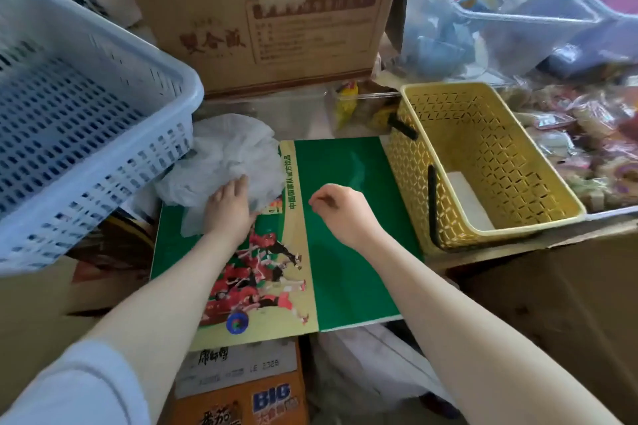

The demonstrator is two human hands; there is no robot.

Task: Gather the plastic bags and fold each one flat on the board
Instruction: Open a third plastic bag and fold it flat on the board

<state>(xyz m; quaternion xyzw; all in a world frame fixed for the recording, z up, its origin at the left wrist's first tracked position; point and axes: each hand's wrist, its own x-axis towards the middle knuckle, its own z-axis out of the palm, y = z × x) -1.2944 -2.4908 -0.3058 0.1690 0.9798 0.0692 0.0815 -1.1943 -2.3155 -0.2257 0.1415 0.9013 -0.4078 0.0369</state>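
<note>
A crumpled heap of thin white plastic bags (224,152) lies at the far left corner of the green printed board (348,252), partly spilling off its edge. My left hand (229,207) rests on the near side of the heap, fingers laid over the plastic. My right hand (340,209) hovers over the green middle of the board with fingers loosely curled and nothing visible in them.
A large pale blue slotted basket (86,114) stands at the left. A yellow lattice basket (483,162) with black handles sits right of the board. A cardboard box (269,21) is behind, clear bins (518,10) and wrapped snacks (587,148) at the right.
</note>
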